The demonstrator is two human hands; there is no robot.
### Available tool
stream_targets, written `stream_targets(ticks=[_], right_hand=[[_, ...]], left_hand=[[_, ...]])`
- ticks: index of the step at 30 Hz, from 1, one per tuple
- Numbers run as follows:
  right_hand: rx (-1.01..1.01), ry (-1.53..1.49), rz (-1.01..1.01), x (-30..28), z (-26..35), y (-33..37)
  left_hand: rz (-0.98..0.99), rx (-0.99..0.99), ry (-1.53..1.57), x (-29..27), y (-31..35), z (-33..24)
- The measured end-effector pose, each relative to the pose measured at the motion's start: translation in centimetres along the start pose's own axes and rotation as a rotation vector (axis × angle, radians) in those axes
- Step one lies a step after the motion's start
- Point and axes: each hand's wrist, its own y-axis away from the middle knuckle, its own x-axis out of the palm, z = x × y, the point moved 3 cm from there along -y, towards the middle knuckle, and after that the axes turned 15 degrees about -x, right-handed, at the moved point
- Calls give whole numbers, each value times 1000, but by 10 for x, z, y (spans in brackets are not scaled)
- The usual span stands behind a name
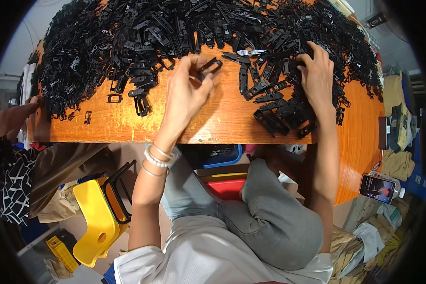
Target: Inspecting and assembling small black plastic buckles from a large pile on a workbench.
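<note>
My left hand (187,87): thumb and fingertips pinched on one slotted, smooth black frame (216,66), above bare tabletop (113,124). My right hand (317,75): palm down, fingers bent over the heap (170,31); grip cannot be told. Heap: angular, narrow black pieces, plastic-looking. Tabletop: orange wood grain, scuffed.
</note>
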Motion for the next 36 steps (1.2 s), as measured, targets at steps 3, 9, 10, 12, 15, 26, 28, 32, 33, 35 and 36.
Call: stream_targets(ticks=[3, 9, 10, 12, 15, 26, 28, 32, 33, 35, 36], right_hand=[[-17, -20, -6, -16, 6, 0], [-20, -579, -169, -50, 60, -1], [-20, -580, -167, -53, 68, 0], [-110, -844, -196, -57, 84, 0], [-136, -878, -269, -59, 99, -3], [-4, -1054, -217, -61, 96, 1], [-105, -1086, -199, -61, 98, -1], [-191, -1011, -189, -58, 101, -3], [-225, -954, -203, -59, 101, -3], [-259, -895, -216, -62, 101, -4], [-287, -839, -161, -63, 105, -5]], left_hand=[[96, -47, 211, -1, 14, 3], [392, -114, 450, 14, 31, 7], [419, -124, 648, 21, 35, 2], [420, -128, 630, 25, 40, -5], [420, -70, 641, 29, 42, -2], [882, -345, 1212, 24, 43, 6], [969, -496, 1242, 29, 48, 5], [1103, -474, 1257, 30, 52, 6], [1104, -473, 1257, 30, 52, 6], [1105, -450, 1261, 30, 51, 6], [1101, -451, 1259, 30, 53, 3]])
